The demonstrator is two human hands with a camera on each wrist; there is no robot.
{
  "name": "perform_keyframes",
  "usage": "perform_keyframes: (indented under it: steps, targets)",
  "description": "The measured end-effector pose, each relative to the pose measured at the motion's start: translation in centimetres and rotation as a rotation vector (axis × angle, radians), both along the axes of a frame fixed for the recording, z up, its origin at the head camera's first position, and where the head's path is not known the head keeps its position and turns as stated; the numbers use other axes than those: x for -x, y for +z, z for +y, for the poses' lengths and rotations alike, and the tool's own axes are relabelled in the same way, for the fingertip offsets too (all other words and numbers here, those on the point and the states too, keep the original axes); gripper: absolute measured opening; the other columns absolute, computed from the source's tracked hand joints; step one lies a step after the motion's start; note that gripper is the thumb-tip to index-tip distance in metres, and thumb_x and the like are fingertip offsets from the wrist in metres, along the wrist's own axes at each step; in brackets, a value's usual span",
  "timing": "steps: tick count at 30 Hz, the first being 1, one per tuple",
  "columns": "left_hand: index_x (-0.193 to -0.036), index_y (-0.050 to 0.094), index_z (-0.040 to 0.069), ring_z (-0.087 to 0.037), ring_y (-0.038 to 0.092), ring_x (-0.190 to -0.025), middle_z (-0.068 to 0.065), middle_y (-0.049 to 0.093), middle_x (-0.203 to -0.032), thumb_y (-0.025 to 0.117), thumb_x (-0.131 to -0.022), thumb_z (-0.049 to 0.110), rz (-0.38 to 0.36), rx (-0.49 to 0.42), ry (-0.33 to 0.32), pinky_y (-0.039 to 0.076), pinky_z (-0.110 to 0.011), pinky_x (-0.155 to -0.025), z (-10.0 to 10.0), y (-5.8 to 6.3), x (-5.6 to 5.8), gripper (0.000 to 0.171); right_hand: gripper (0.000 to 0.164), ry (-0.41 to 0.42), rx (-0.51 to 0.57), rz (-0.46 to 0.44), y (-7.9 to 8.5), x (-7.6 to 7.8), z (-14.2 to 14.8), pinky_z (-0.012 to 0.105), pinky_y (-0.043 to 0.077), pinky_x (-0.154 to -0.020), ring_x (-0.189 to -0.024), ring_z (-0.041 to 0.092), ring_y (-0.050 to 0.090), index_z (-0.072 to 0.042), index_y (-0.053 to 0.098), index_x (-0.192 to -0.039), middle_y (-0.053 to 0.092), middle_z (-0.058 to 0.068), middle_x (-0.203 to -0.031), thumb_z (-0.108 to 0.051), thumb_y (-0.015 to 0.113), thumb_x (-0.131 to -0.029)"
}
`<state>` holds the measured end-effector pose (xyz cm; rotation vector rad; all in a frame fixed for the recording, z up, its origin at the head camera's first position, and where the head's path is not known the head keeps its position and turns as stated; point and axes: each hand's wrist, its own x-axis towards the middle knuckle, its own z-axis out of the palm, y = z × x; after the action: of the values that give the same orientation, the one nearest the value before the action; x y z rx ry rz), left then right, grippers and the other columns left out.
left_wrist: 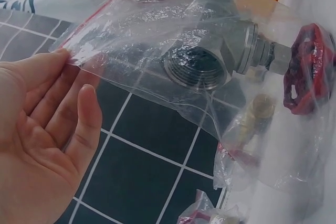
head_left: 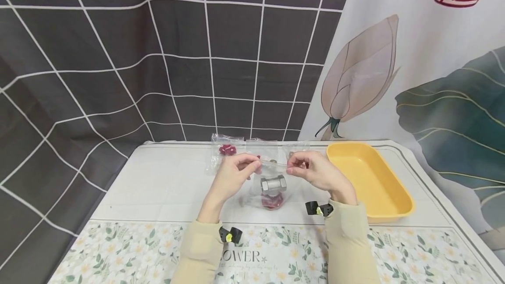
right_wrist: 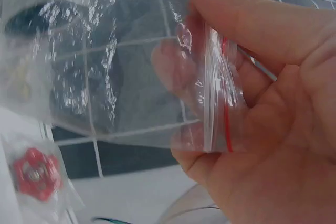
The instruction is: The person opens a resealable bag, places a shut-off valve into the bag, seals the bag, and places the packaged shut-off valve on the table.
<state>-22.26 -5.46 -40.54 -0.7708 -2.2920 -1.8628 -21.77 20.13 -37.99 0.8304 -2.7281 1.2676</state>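
A clear zip bag point(left_wrist: 136, 45) with a red line along its zip hangs upright between both hands above the table. Inside it is a metal gate valve point(head_left: 273, 183) with a threaded opening and a red handwheel point(left_wrist: 310, 69) at the bottom. My left hand point(head_left: 236, 171) pinches one top corner between thumb and fingers. At the other end of the zip, my right hand point(head_left: 315, 173) pinches the edge, thumb in front and fingers behind the plastic point(right_wrist: 131, 77). The bag's mouth looks flat and drawn taut; whether the zip is sealed I cannot tell.
Behind the hands, several more clear bags lie at the table's back, one with a red handwheel point(head_left: 227, 150). A yellow tray point(head_left: 409, 207) stands on the right. The white table cover point(head_left: 158, 179) has a flowered front strip; dark gridded cloth point(head_left: 177, 78) hangs behind.
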Motion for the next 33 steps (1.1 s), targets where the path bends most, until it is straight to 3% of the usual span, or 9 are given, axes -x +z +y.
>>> perform_keyframes:
  steps: [12,20,28,33]
  targets:
    - [-0.105,0.069,-0.005,-0.032,0.069,-0.078,-0.011,0.073,-0.087,0.066,-0.094,0.011,-0.006,0.006,0.006,0.053,-0.026,-0.061,0.11,-0.02,-0.03,0.02,0.003,-0.04,-0.14,0.099,0.5,-0.44,-0.07,0.031,0.052,-0.071,-0.077,0.011,0.06,-0.011,0.074,-0.087,0.066,-0.007,-0.084,-0.011,0.072,-0.089]
    - [-0.106,0.07,-0.004,-0.033,0.069,-0.079,-0.007,0.073,-0.086,0.065,-0.095,0.011,-0.011,0.022,0.011,0.052,-0.026,-0.061,0.02,0.14,-0.01,0.019,0.005,-0.059,-0.102,0.097,0.31,-0.3,-0.28,0.025,0.042,-0.056,-0.065,0.013,0.05,-0.01,0.073,-0.084,0.057,-0.008,-0.07,-0.007,0.073,-0.088]
    - [-0.105,0.072,0.003,-0.039,0.068,-0.082,-0.005,0.073,-0.085,0.066,-0.095,0.013,-0.03,0.008,0.014,0.053,-0.026,-0.062,-0.06,0.25,0.07,0.015,0.004,-0.069,-0.118,0.083,0.37,-0.25,0.19,0.031,0.049,-0.071,-0.077,0.012,0.057,-0.014,0.072,-0.086,0.063,-0.009,-0.079,-0.015,0.075,-0.088]
    - [-0.105,0.071,0.001,-0.033,0.069,-0.08,-0.005,0.073,-0.085,0.066,-0.094,0.013,-0.021,0.016,0.018,0.053,-0.026,-0.062,-0.15,0.04,0.17,0.017,0.009,-0.042,-0.112,0.081,0.23,-0.22,0.51,0.029,0.048,-0.067,-0.074,0.012,0.057,-0.016,0.07,-0.082,0.062,-0.009,-0.077,-0.01,0.075,-0.087]
